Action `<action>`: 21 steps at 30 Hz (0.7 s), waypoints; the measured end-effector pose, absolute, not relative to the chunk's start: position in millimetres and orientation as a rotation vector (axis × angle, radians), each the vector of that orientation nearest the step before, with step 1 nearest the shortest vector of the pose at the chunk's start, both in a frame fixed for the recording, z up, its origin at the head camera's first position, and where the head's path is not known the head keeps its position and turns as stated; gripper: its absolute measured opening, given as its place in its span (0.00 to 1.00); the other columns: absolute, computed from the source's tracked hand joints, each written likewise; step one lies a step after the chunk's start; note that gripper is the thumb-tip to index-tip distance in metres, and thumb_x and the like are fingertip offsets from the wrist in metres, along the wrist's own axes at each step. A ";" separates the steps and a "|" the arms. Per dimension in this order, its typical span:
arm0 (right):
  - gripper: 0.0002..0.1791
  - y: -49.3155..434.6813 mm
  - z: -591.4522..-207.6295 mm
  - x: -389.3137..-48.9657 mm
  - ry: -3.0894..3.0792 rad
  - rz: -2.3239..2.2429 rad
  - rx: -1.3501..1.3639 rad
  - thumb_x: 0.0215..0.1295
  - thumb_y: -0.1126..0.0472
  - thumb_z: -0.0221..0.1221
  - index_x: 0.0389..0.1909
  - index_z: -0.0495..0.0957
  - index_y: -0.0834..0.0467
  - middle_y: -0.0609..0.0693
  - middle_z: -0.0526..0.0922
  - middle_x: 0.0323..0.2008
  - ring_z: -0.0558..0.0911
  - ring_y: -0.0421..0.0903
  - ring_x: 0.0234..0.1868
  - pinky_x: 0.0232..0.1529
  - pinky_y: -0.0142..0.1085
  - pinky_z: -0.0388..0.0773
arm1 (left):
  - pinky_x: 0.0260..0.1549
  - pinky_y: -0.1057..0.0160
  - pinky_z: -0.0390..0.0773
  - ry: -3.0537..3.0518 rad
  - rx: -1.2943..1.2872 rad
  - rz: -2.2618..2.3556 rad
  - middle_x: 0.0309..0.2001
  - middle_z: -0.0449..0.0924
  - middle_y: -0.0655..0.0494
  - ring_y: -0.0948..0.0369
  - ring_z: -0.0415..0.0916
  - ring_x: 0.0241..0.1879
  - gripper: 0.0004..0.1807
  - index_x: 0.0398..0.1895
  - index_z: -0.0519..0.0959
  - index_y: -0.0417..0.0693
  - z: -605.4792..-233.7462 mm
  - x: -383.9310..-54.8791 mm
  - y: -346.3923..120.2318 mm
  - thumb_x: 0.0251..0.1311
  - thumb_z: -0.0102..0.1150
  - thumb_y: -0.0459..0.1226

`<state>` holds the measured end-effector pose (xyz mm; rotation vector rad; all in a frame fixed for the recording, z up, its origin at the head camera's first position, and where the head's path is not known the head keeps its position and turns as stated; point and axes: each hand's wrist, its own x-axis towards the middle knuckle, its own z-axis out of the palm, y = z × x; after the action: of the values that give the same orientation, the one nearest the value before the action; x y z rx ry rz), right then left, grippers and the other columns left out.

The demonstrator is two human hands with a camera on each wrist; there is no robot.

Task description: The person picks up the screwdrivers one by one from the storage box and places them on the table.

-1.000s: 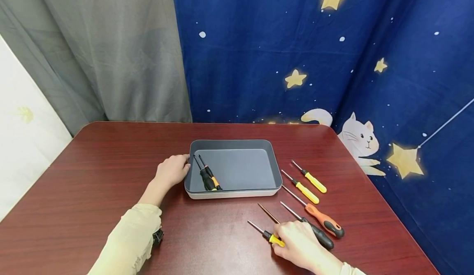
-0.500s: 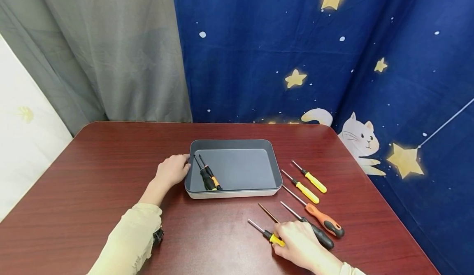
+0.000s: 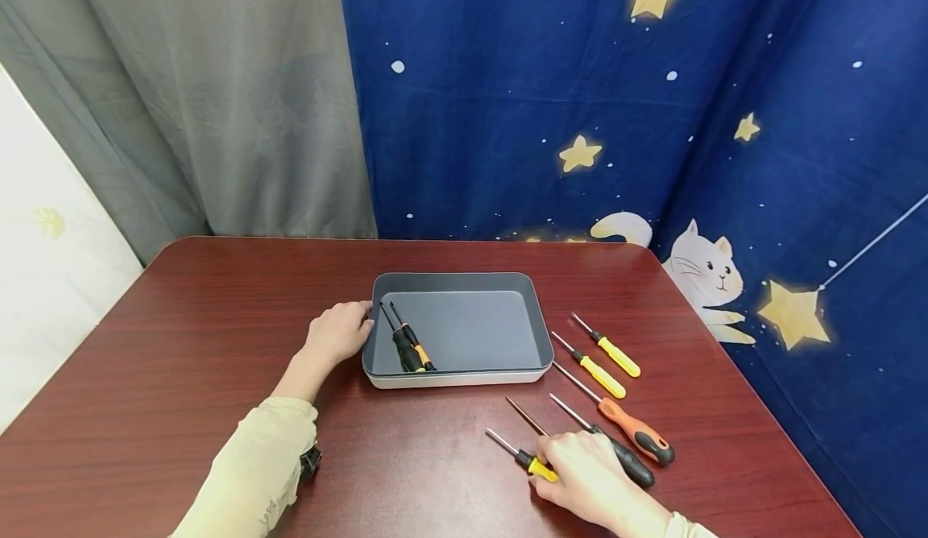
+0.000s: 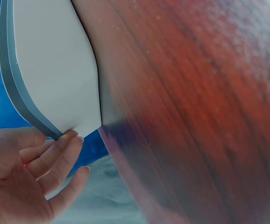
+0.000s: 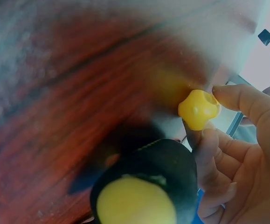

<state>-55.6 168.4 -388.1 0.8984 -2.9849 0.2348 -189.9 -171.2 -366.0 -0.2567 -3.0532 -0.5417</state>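
Observation:
At the tray's left side, my left hand (image 3: 337, 333) holds the rim of the grey-lined tray (image 3: 457, 378); the left wrist view has its fingers at the pale outer wall (image 4: 55, 60). Two screwdrivers (image 3: 408, 349) with dark handles lie inside, along the left. My right hand (image 3: 586, 473) pinches the yellow handle of a short-shafted screwdriver (image 3: 540, 469) on the table. In the right wrist view, that yellow handle (image 5: 199, 110) sits between thumb and fingers. Next to it lies a brown-shafted screwdriver (image 3: 525, 415), its handle hidden by the hand in the head view.
Right of the tray lie two yellow-handled screwdrivers (image 3: 602, 376) (image 3: 619, 357), an orange-handled screwdriver (image 3: 634, 429) and a black-handled screwdriver (image 3: 625, 459). The reddish-brown table (image 3: 217, 320) ends at curtains (image 3: 507, 119) behind.

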 end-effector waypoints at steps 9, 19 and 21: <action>0.15 163.7 -380.4 -59.9 -2.961 0.237 0.815 0.44 0.47 0.62 0.14 0.65 0.45 0.32 0.61 0.12 0.62 0.35 0.13 0.12 0.32 0.54 | 0.32 0.44 0.71 -3.046 -0.258 -0.547 0.47 0.73 0.39 0.44 0.72 0.41 0.19 0.53 0.71 0.36 -366.3 -189.8 -171.8 0.58 0.50 0.34; 0.12 148.6 -362.1 -74.0 -2.831 0.218 0.760 0.44 0.47 0.61 0.16 0.69 0.45 0.33 0.59 0.11 0.62 0.33 0.12 0.11 0.30 0.54 | 0.29 0.44 0.71 -3.032 -0.258 -0.543 0.47 0.74 0.40 0.42 0.73 0.40 0.19 0.53 0.72 0.38 -365.9 -190.0 -173.0 0.57 0.51 0.34; 0.12 146.0 -357.3 -77.7 -2.805 0.203 0.746 0.44 0.47 0.61 0.16 0.69 0.45 0.33 0.60 0.11 0.63 0.34 0.12 0.12 0.31 0.54 | 0.29 0.44 0.71 -3.034 -0.262 -0.543 0.47 0.74 0.40 0.43 0.73 0.40 0.19 0.53 0.72 0.37 -366.2 -190.1 -173.0 0.57 0.50 0.34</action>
<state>-77.7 146.0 -357.3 0.7458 -2.8053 0.2032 -190.1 -173.0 -366.2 -0.2622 -3.0336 -0.5435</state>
